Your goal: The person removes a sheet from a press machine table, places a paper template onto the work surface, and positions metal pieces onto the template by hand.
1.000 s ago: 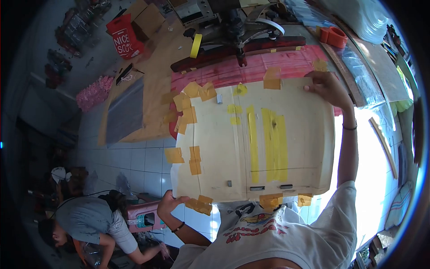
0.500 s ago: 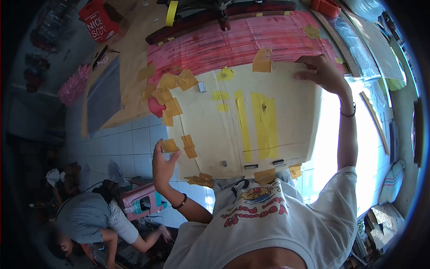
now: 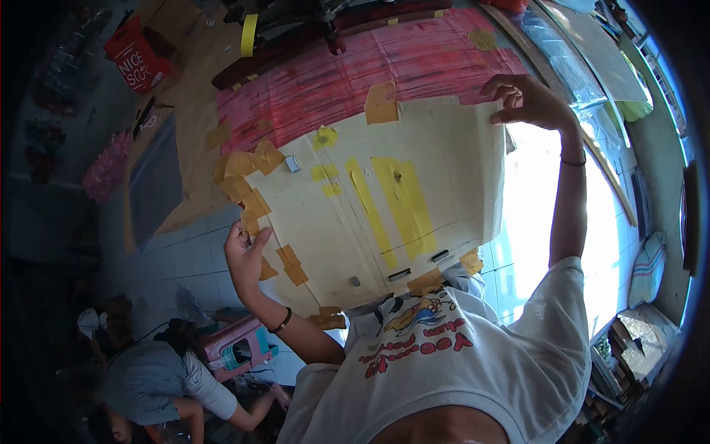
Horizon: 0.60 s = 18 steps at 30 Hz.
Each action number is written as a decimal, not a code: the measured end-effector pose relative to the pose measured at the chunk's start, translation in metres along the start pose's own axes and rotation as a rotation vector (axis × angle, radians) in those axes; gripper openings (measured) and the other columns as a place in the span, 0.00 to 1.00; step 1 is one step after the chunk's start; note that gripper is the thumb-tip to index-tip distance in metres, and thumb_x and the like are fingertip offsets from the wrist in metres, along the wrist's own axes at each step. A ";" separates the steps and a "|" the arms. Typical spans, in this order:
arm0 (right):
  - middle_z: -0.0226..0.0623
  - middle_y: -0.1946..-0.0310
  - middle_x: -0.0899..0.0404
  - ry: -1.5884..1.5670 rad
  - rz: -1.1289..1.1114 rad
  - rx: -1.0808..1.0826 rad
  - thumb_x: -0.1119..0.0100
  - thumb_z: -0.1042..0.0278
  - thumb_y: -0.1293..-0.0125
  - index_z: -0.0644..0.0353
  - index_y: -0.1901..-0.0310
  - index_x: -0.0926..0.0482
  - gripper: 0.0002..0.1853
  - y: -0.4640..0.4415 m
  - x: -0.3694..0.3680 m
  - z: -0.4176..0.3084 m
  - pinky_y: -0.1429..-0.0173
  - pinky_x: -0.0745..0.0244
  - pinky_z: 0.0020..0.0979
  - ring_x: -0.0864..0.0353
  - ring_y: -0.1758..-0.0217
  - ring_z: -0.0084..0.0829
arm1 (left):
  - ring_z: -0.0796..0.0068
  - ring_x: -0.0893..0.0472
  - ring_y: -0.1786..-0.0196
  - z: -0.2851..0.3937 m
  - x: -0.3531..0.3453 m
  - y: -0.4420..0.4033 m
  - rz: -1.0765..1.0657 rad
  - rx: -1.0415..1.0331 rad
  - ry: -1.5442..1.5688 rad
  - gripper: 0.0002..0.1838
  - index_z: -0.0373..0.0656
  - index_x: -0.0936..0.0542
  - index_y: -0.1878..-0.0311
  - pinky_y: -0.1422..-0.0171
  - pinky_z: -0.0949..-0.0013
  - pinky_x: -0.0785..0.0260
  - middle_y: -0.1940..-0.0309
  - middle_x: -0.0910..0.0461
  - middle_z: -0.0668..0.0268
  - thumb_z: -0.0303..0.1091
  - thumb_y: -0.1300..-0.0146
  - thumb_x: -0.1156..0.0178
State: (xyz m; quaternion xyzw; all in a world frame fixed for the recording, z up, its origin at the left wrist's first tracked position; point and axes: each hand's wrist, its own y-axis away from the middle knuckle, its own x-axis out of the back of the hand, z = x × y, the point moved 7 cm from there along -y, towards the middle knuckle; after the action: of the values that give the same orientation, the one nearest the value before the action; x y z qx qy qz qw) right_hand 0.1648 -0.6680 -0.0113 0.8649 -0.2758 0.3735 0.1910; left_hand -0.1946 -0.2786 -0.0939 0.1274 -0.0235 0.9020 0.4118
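A large cream sheet of board (image 3: 458, 163) is tilted before my body, its lower edge against my shirt. Brown tape patches (image 3: 240, 185) line its left side and yellow tape strips (image 3: 403, 207) run across its middle. Small dark metal-like pieces (image 3: 399, 274) sit near its lower edge. My left hand (image 3: 248, 259) grips the left edge, thumb on the near face and fingers partly hidden behind. At the upper right corner, my right hand (image 3: 536, 107) has its thumb over the face and its fingers curled at the top edge.
Behind the board lies a red-stained sheet (image 3: 310, 100) on a table, with a dark red bar (image 3: 281, 55) and a yellow tape roll (image 3: 249, 35). A red bag (image 3: 137, 55) stands at the left. A co-worker (image 3: 151, 377) crouches at lower left beside a pink stool (image 3: 237, 344).
The board has shifted left and turned slightly in the view, and its right side now looks bent. My left hand is higher along the left edge; my right fingers are more curled.
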 end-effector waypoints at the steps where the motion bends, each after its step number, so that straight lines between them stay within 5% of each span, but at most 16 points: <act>1: 0.37 0.56 0.18 -0.014 -0.093 -0.054 0.30 0.75 0.43 0.60 0.49 0.22 0.20 -0.001 0.000 0.024 0.52 0.21 0.31 0.18 0.57 0.27 | 0.81 0.20 0.57 0.000 0.004 0.003 0.010 0.017 0.014 0.20 0.33 0.27 0.47 0.50 0.77 0.30 0.58 0.16 0.61 0.26 0.40 0.32; 6: 0.35 0.55 0.22 -0.378 0.228 0.081 0.35 0.81 0.41 0.62 0.47 0.26 0.20 0.039 -0.024 0.056 0.47 0.21 0.27 0.21 0.49 0.27 | 0.82 0.20 0.60 -0.014 0.018 0.015 0.015 0.110 -0.017 0.20 0.33 0.27 0.46 0.52 0.77 0.29 0.62 0.16 0.63 0.26 0.39 0.32; 8: 0.38 0.50 0.23 -0.385 0.162 -0.117 0.33 0.67 0.38 0.63 0.42 0.29 0.24 0.067 -0.058 0.068 0.44 0.22 0.31 0.23 0.43 0.30 | 0.81 0.20 0.61 -0.026 0.022 0.019 0.031 0.114 0.015 0.21 0.33 0.28 0.45 0.53 0.76 0.29 0.63 0.16 0.63 0.26 0.39 0.32; 12: 0.43 0.42 0.25 -0.687 0.265 -0.088 0.31 0.33 0.48 0.67 0.35 0.34 0.50 0.100 -0.154 0.086 0.38 0.27 0.36 0.25 0.39 0.36 | 0.79 0.19 0.60 -0.045 0.039 0.051 0.114 0.135 0.092 0.23 0.33 0.27 0.45 0.51 0.75 0.29 0.61 0.16 0.63 0.28 0.41 0.31; 18: 0.44 0.56 0.18 -0.719 0.406 -0.238 0.25 0.40 0.52 0.71 0.43 0.28 0.46 0.127 -0.177 0.079 0.47 0.24 0.33 0.18 0.52 0.34 | 0.77 0.18 0.58 -0.073 0.040 0.087 0.050 0.203 0.092 0.21 0.34 0.23 0.48 0.48 0.72 0.28 0.58 0.16 0.64 0.28 0.44 0.30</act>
State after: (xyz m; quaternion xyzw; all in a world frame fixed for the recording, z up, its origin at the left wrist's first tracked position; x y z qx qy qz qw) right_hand 0.0284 -0.7496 -0.1801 0.8400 -0.5307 0.0440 0.1039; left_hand -0.3006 -0.2960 -0.1493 0.1262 0.0838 0.9146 0.3749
